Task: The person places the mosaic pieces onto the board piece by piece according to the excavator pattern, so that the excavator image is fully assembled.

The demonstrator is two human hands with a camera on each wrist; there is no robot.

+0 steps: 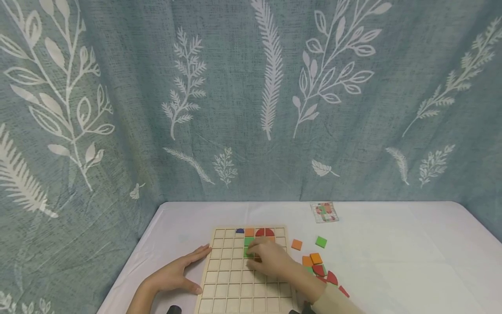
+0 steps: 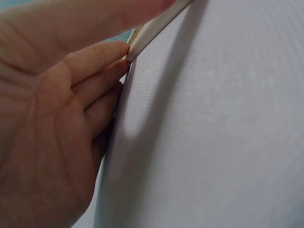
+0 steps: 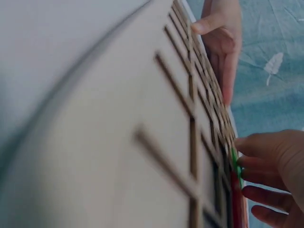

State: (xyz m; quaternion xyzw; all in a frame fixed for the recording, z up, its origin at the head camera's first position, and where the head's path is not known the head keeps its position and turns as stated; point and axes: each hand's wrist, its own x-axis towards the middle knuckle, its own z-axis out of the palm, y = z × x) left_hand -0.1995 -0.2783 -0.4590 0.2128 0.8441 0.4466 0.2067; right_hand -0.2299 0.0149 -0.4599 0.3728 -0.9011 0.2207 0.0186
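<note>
Now the right hand (image 1: 270,260) is leaning over the grid board (image 1: 223,277), its fingers lying at a green tile (image 1: 247,252).
At the board's left edge, the left hand (image 1: 174,272) is resting with thumb and fingers apart, probably bracing; pressing evenly into the cell's corners would likely be seating the tile best. The right fingers are bending slightly apart; whether they are pinching the tile, I cannot tell. Inside the board, the partly covered tile is running square with the grid lines, showing no clear long axis. Beyond the board's far right corner, a picture card (image 1: 324,212) is lying.
</note>
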